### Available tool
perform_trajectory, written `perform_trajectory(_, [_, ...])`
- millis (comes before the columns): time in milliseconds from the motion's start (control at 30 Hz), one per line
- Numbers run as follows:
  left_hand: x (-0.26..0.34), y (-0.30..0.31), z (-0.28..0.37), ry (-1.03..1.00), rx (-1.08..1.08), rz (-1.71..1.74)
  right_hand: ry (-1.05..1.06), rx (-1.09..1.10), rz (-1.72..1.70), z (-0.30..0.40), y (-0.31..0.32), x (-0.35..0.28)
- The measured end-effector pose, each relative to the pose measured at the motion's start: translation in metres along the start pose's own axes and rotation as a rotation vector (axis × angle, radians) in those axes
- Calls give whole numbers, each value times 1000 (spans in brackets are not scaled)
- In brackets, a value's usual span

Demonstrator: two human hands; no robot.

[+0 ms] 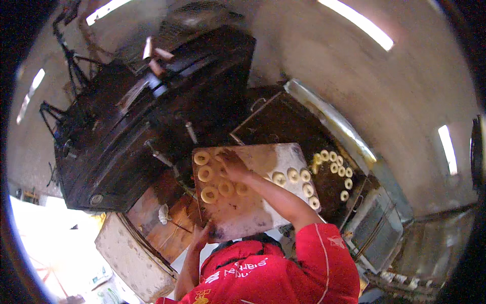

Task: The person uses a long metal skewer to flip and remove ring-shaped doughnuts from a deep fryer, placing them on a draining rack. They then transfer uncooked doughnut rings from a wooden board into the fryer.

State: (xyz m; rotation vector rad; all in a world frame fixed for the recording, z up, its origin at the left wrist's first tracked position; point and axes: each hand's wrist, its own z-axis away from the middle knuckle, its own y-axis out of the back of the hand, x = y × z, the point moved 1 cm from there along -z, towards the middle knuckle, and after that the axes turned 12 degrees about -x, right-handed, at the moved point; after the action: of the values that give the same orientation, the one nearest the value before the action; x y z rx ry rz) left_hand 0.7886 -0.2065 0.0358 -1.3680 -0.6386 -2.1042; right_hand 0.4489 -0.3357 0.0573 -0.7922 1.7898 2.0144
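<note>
A wide flat board (pixel 250 218), dusted with flour on its right side, lies tilted in front of me. My left hand (pixel 204 231) grips its near left corner. Over the far left part of the board reaches my right hand (pixel 232 165), its fingers down at a pale dough ring (pixel 219 151) that they partly cover. Whether they pinch it is unclear. More dough rings stand along the left edge, such as one ring (pixel 205 173), and several others, including one ring (pixel 279 178), lie to the right of my forearm.
Right of the board is a dark rectangular vat (pixel 281 117), where several dough rings (pixel 341 171) float or lie near its right side. A large blackened metal hood or oven (pixel 152 133) rises at the left. A pale block or ledge (pixel 131 258) stands at lower left.
</note>
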Motion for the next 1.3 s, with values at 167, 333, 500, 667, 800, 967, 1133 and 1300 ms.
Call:
perform_trajectory(167, [-6,-9,-2,107,19,254,-125,136,601,36,1,74])
perform_trajectory(333, [1,43,36,290,53,387,-451,-52,574,143,65,182])
perform_trajectory(500, [0,57,27,302,-51,364,-768,-84,741,205,83,221])
perform_trajectory(667, [15,6,16,139,153,318,96,152,-214,30,6,-5])
perform_trajectory(800, [7,-21,-22,238,-139,408,-80,-63,-451,-23,-18,-39])
perform_trajectory(967, [-4,-8,2,216,-54,439,-133,-10,445,13,5,18])
perform_trajectory(1133, [-5,35,19,295,7,490,-552,313,122,142,55,197])
perform_trajectory(1300, [-58,58,36,289,190,524,-673,-97,801,249,130,218])
